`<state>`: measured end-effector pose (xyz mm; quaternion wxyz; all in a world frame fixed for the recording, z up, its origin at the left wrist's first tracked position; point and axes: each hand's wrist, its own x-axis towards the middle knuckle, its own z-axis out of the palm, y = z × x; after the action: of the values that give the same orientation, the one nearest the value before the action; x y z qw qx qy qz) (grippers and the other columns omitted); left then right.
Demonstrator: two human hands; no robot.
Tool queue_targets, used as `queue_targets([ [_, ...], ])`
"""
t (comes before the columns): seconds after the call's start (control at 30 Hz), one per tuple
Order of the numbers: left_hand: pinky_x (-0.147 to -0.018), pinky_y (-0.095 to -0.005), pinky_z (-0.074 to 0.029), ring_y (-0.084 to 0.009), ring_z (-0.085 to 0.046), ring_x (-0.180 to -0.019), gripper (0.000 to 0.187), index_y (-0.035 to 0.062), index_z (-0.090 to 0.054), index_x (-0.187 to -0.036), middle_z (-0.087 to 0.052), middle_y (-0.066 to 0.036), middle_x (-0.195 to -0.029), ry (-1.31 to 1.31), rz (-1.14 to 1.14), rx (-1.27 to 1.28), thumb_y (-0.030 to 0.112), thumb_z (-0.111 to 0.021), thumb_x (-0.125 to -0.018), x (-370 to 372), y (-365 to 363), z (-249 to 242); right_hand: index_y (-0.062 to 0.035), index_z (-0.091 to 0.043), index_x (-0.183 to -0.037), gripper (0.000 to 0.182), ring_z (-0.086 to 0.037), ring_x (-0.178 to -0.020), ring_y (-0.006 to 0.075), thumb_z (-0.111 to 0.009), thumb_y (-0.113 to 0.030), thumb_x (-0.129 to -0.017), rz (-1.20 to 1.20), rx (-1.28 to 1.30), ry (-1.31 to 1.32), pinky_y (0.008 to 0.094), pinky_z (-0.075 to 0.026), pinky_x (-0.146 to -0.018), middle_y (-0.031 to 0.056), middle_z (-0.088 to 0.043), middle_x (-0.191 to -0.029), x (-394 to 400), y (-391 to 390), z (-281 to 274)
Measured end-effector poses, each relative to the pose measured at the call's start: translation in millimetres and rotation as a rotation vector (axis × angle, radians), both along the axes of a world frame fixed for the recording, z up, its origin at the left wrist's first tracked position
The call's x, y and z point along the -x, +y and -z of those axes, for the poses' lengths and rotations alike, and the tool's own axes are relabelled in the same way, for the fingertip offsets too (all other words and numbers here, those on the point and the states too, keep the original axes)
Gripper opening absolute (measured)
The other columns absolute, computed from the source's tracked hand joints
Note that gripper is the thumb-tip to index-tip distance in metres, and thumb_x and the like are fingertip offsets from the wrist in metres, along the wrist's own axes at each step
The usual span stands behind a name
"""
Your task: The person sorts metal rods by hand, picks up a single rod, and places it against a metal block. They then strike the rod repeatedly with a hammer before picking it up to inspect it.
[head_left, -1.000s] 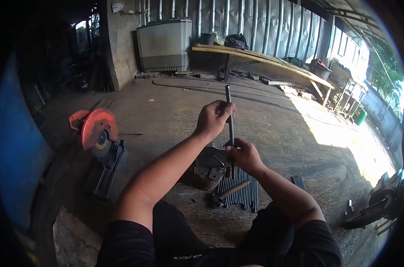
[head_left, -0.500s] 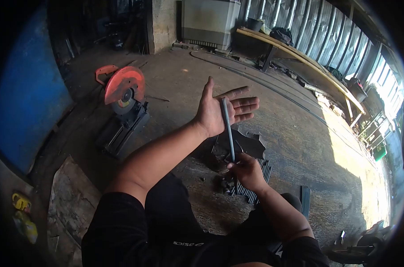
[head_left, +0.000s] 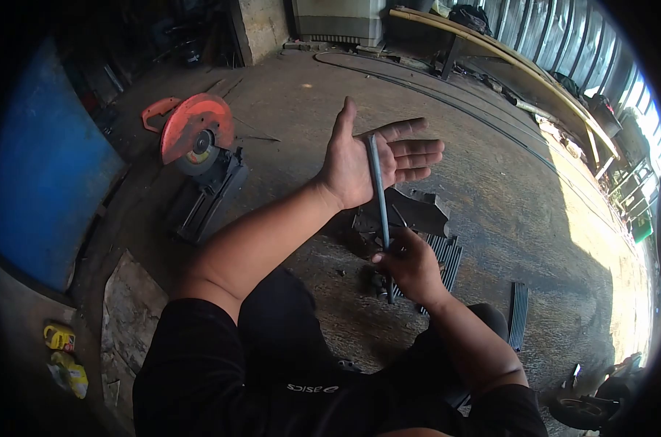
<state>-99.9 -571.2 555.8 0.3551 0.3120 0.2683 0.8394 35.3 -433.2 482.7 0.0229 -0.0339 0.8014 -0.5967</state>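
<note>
A straight grey metal rod [head_left: 378,175] slants in front of me, its upper end lying across the open palm of my left hand [head_left: 363,156]. The fingers of that hand are stretched out, with the thumb pointing up. Lower down, my right hand [head_left: 412,268] is closed around the rod, and the rod's bottom end sticks out beneath it. Below and behind the hands, a dark curved metal piece [head_left: 424,213] lies on the floor. Beside my right hand is a ribbed metal piece [head_left: 447,264], partly hidden by it.
A red cut-off saw [head_left: 199,131] stands on the floor to the left, near a blue panel [head_left: 42,175]. Another ribbed strip [head_left: 518,315] lies at right. Long thin rods [head_left: 447,98] stretch across the floor before a wooden bench [head_left: 491,45]. Yellow containers [head_left: 59,336] sit lower left.
The view has tilted down slightly, so the surroundings sit higher in the picture. Both hands keep nearly the same pose on the rod.
</note>
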Motion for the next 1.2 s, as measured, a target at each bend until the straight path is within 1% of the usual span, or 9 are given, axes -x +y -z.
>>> queue_targets([
  [0.17,-0.108,-0.0511,-0.031,-0.0412,-0.039,-0.131,0.106,-0.0031,-0.033,-0.141,-0.044,-0.031,-0.136,0.014,0.017,-0.018,0.083,-0.018,-0.081,3.9,-1.9,0.7,-0.0018,-0.056,-0.092,0.036,-0.056,-0.069,0.015,-0.08,-0.021,-0.074,0.058,-0.136,0.206,0.0307,-0.047,-0.064,0.0054,-0.058,-0.075,7.2,2.9,7.1],
  [0.4,-0.108,-0.0516,-0.032,-0.0418,-0.039,-0.131,0.104,-0.0023,-0.032,-0.142,-0.043,-0.032,-0.135,0.016,0.0,0.003,0.082,-0.019,-0.082,3.1,-5.4,1.5,-0.0002,-0.054,-0.094,0.033,-0.059,-0.071,0.0159,-0.077,-0.018,-0.078,-0.026,-0.112,0.132,0.0297,-0.049,-0.066,0.0071,-0.059,-0.081,11.1,2.9,6.2],
  [0.47,-0.108,-0.0516,-0.032,-0.0423,-0.039,-0.13,0.099,-0.0017,-0.026,-0.144,-0.041,-0.033,-0.136,-0.059,-0.099,0.044,0.078,-0.021,-0.085,5.4,-6.0,2.5,0.0007,-0.052,-0.097,0.023,-0.064,-0.077,0.0199,-0.067,-0.014,-0.087,-0.119,0.316,-0.076,0.0308,-0.052,-0.07,0.009,-0.061,-0.087,11.9,3.5,6.1],
  [0.57,-0.108,-0.0516,-0.032,-0.0425,-0.038,-0.13,0.096,-0.0008,-0.017,-0.146,-0.039,-0.033,-0.137,-0.096,-0.29,0.117,0.075,-0.023,-0.087,24.9,-11.8,17.3,0.0006,-0.051,-0.101,0.016,-0.066,-0.083,0.0234,-0.057,-0.013,-0.094,-0.106,0.7,-0.128,0.0338,-0.053,-0.074,0.0109,-0.061,-0.091,21.7,12.4,8.1],
  [0.7,-0.108,-0.0512,-0.032,-0.0418,-0.038,-0.13,0.095,-0.0014,-0.013,-0.146,-0.038,-0.033,-0.137,-0.099,-0.289,0.165,0.073,-0.023,-0.088,33.3,-19.4,27.4,-0.0007,-0.049,-0.109,0.019,-0.058,-0.102,0.0234,-0.051,-0.015,-0.097,0.045,0.914,0.072,0.0345,-0.047,-0.09,0.0132,-0.06,-0.1,38.7,43.6,-1.8],
  [0.8,-0.107,-0.0503,-0.033,-0.041,-0.039,-0.13,0.095,-0.0017,-0.014,-0.146,-0.038,-0.033,-0.137,-0.089,-0.282,0.185,0.073,-0.022,-0.089,31.5,-19.4,31.2,0.001,-0.048,-0.112,0.019,-0.053,-0.112,0.0268,-0.046,-0.014,-0.099,0.168,1.244,0.049,0.0389,-0.041,-0.104,0.0185,-0.051,-0.119,52.3,63.9,8.7],
  [1.0,-0.108,-0.0481,-0.033,-0.0391,-0.04,-0.13,0.094,-0.0035,-0.018,-0.145,-0.041,-0.033,-0.134,-0.123,-0.252,0.206,0.072,-0.021,-0.09,25.1,-7.7,40.7,0.0029,-0.048,-0.109,0.021,-0.045,-0.124,0.0322,-0.051,-0.014,-0.097,0.249,1.378,-0.032,0.0425,-0.039,-0.108,0.023,-0.042,-0.133,60.3,71.9,14.3],
  [1.13,-0.11,-0.0475,-0.032,-0.0395,-0.042,-0.128,0.092,-0.0052,-0.018,-0.144,-0.043,-0.034,-0.131,-0.221,-0.24,0.135,0.07,-0.022,-0.091,10.0,2.4,34.1,0.0029,-0.054,-0.105,0.023,-0.044,-0.125,0.0344,-0.052,-0.019,-0.096,0.225,1.456,0.0,0.0435,-0.039,-0.109,0.0225,-0.047,-0.13,52.6,59.0,4.8],
  [1.2,-0.11,-0.0483,-0.031,-0.0403,-0.042,-0.128,0.091,-0.0054,-0.019,-0.143,-0.043,-0.035,-0.13,-0.244,-0.251,0.108,0.07,-0.022,-0.091,6.9,7.1,31.3,0.0008,-0.059,-0.105,0.029,-0.046,-0.123,0.0351,-0.051,-0.026,-0.097,-0.07,1.541,0.108,0.0437,-0.04,-0.108,0.0211,-0.055,-0.122,55.0,55.7,12.8],
])
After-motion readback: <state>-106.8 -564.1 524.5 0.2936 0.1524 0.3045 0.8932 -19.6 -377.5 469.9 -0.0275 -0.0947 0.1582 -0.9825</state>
